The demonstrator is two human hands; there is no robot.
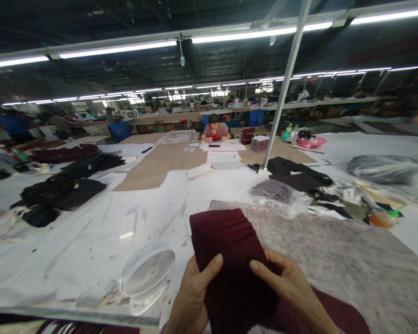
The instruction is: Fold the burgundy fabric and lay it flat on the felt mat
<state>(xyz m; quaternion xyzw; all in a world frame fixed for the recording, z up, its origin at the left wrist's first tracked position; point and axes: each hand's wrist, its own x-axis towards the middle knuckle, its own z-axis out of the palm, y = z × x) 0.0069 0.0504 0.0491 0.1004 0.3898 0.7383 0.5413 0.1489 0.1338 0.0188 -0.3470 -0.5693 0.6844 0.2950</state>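
Observation:
A stack of maroon fabric pieces is held up in front of me, its layered edges fanned a little at the top. My left hand grips its left side, thumb on the front face and fingers behind. On the right side, my right hand holds the same stack with its thumb laid across the front; its fingers are partly hidden behind the cloth. More maroon fabric lies below my right wrist. Beneath the stack, a mottled grey mat covers the near right of the table.
A small white fan stands left of my hands. Dark garments lie at far left. A plastic-bagged bundle and black cloth sit ahead right, beside a white pole. A person sits across the table.

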